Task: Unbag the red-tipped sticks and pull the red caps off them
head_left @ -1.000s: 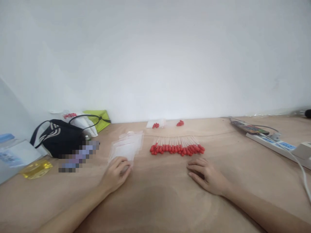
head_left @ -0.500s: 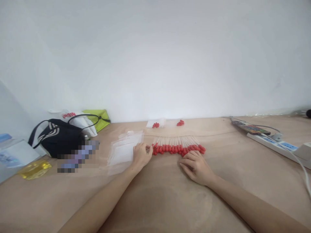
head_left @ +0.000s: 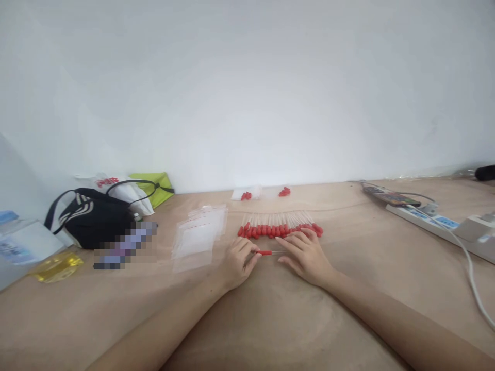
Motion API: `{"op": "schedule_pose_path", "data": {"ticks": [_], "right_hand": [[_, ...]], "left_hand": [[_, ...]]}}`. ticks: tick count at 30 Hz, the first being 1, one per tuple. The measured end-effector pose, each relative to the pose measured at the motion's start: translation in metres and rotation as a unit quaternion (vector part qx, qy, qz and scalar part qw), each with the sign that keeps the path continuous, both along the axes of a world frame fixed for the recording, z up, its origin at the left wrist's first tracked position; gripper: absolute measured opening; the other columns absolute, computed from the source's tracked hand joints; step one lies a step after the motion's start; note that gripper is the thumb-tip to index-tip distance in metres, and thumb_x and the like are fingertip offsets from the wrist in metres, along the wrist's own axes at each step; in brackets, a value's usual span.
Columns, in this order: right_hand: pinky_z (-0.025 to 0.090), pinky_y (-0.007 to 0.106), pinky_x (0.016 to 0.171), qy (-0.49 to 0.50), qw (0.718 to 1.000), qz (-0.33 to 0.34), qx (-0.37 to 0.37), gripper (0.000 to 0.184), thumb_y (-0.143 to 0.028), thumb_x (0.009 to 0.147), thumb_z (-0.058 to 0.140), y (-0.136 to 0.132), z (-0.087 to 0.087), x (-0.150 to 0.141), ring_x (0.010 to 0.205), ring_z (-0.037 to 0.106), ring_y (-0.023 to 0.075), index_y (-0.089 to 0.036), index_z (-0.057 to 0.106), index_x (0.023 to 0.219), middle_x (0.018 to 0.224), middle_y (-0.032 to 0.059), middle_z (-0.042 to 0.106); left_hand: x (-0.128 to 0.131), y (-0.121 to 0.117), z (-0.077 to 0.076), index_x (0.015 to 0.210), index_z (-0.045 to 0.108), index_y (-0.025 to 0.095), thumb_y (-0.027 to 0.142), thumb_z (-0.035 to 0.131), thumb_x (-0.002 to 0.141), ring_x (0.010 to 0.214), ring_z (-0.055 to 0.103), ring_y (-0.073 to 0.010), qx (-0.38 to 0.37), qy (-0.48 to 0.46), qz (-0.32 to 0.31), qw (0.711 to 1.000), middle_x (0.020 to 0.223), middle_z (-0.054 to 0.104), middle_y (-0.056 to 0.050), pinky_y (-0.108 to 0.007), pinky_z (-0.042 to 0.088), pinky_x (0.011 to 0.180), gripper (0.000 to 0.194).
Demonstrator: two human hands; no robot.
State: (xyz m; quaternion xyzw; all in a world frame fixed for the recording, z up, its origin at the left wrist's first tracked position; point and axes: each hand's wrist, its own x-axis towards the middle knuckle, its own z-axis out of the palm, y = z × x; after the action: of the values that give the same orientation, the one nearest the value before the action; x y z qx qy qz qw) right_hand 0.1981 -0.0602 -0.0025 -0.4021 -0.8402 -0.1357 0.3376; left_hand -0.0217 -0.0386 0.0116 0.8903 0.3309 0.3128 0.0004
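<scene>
A row of several clear droppers with red bulbs (head_left: pixel 280 229) lies on the wooden table (head_left: pixel 270 319). My left hand (head_left: pixel 236 260) pinches the red bulb of one dropper (head_left: pixel 266 252) pulled out in front of the row. My right hand (head_left: pixel 303 255) rests on the table with fingers stretched over the row's near edge, touching the dropper's clear tube. A stack of small clear zip bags (head_left: pixel 197 234) lies just left of my left hand.
A black bag (head_left: pixel 91 221), white and green bags and a yellow packet (head_left: pixel 58 265) sit at the left. A power strip (head_left: pixel 436 226) with cables and a phone (head_left: pixel 390 198) lie at the right. Two small red-bulb piles (head_left: pixel 284 192) sit near the wall.
My left hand left the zip bags, moved right to the row and drew one dropper toward me. My right hand slid forward and left to the row.
</scene>
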Motion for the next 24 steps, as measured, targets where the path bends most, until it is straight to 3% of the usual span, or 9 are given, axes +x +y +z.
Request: {"op": "schedule_pose_path", "data": {"ticks": [4, 9, 15, 24], "right_hand": [[0.028, 0.034, 0.075, -0.005, 0.999, 0.018, -0.035, 0.023, -0.028, 0.087, 0.041, 0.004, -0.002, -0.006, 0.067, 0.05, 0.0129, -0.022, 0.061, 0.094, 0.068, 0.0014, 0.062], [0.025, 0.031, 0.068, 0.006, 0.998, 0.033, -0.059, 0.023, -0.026, 0.087, 0.04, 0.004, -0.002, -0.007, 0.066, 0.048, 0.0122, -0.019, 0.062, 0.089, 0.07, 0.0021, 0.062], [0.022, 0.029, 0.065, -0.005, 0.997, 0.063, -0.044, 0.023, -0.025, 0.086, 0.039, 0.002, -0.002, -0.007, 0.061, 0.045, 0.0112, -0.02, 0.061, 0.085, 0.061, -0.0001, 0.056], [0.018, 0.028, 0.061, -0.018, 0.996, 0.074, -0.052, 0.026, -0.023, 0.086, 0.037, -0.001, 0.0, -0.006, 0.053, 0.04, 0.0092, -0.018, 0.056, 0.069, 0.053, -0.0022, 0.051]], "left_hand": [[0.005, 0.003, -0.001, 0.084, 0.054, 0.016, 0.028, 0.041, 0.084, 0.079, 0.051, -0.0174, -0.006, 0.005, -0.011, 1.0, 0.081, 0.056, -0.006, -0.032, 0.041, 0.073, 0.018], [0.009, 0.003, -0.003, 0.103, 0.053, 0.017, 0.034, 0.045, 0.083, 0.088, 0.05, -0.0187, -0.003, 0.02, -0.044, 0.999, 0.094, 0.058, -0.007, -0.034, 0.04, 0.078, 0.026], [0.014, 0.003, -0.006, 0.085, 0.059, 0.017, 0.033, 0.039, 0.087, 0.071, 0.051, -0.016, 0.002, 0.034, -0.054, 0.998, 0.074, 0.06, -0.004, -0.031, 0.038, 0.068, 0.025], [0.009, 0.001, -0.008, 0.073, 0.057, 0.016, 0.026, 0.038, 0.088, 0.063, 0.049, -0.0137, -0.005, 0.022, -0.075, 0.997, 0.068, 0.059, -0.004, -0.028, 0.037, 0.062, 0.027]]}}
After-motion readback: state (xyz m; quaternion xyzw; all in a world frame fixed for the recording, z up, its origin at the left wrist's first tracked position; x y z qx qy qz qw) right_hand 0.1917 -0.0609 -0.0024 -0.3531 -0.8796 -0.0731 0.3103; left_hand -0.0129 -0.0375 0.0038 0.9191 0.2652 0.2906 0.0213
